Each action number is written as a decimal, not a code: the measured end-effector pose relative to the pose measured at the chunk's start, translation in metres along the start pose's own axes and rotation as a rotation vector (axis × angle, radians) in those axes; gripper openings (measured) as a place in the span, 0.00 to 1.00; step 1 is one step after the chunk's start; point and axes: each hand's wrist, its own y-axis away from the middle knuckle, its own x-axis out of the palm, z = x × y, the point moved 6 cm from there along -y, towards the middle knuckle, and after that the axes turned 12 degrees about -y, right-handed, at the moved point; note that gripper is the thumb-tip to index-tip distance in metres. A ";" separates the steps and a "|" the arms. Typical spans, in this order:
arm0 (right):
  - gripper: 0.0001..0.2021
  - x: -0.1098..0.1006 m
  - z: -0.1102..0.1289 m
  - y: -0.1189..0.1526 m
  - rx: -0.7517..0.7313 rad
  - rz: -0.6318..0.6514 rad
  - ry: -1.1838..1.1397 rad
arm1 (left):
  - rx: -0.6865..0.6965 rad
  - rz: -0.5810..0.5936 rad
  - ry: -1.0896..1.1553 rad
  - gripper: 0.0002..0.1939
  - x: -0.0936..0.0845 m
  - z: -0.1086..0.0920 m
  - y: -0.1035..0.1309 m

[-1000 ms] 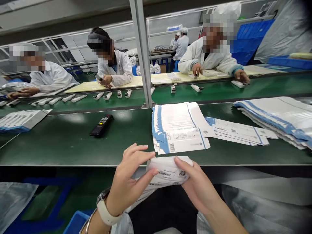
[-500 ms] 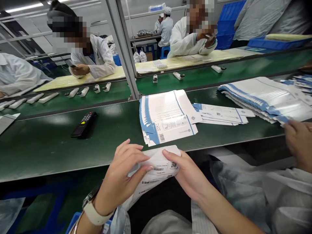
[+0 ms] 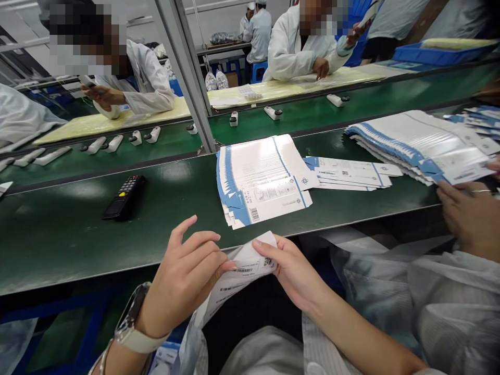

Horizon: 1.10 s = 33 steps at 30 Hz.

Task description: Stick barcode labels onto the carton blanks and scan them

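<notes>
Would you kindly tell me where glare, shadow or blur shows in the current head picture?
In the head view, glare brightens the right-hand carton stack, a sheen lies on the green bench, deep shadow falls below it, and the smallest print on the label strip is unreadable.

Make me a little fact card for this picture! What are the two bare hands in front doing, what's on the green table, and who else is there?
Left hand: at the white printed strip; grip unclear
Right hand: holds the strip, thumb on top
Green table: black keypad device, fanned carton stack, smaller carton pile, another stack at right
Helper nearby: co-worker's hand by the right stack
Across: people in white coats
</notes>
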 end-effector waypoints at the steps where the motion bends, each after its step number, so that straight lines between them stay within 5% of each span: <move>1: 0.10 -0.001 0.000 0.000 -0.006 -0.007 -0.003 | 0.006 -0.008 -0.016 0.02 0.000 0.000 0.000; 5: 0.13 -0.002 0.004 0.000 -0.037 -0.019 -0.023 | -0.039 -0.042 -0.051 0.14 0.004 -0.001 0.004; 13: 0.16 -0.008 0.004 -0.002 -0.094 -0.052 -0.071 | -0.232 -0.107 0.025 0.13 0.016 -0.007 0.011; 18: 0.17 -0.010 0.004 -0.001 -0.097 -0.059 -0.091 | -0.221 -0.209 -0.030 0.18 0.015 -0.016 0.015; 27: 0.16 -0.015 0.002 -0.003 -0.098 -0.063 -0.115 | -0.296 -0.216 0.004 0.16 0.018 -0.020 0.018; 33: 0.13 -0.025 0.000 -0.005 -0.091 -0.109 -0.105 | -0.253 -0.240 -0.034 0.15 0.008 -0.043 0.019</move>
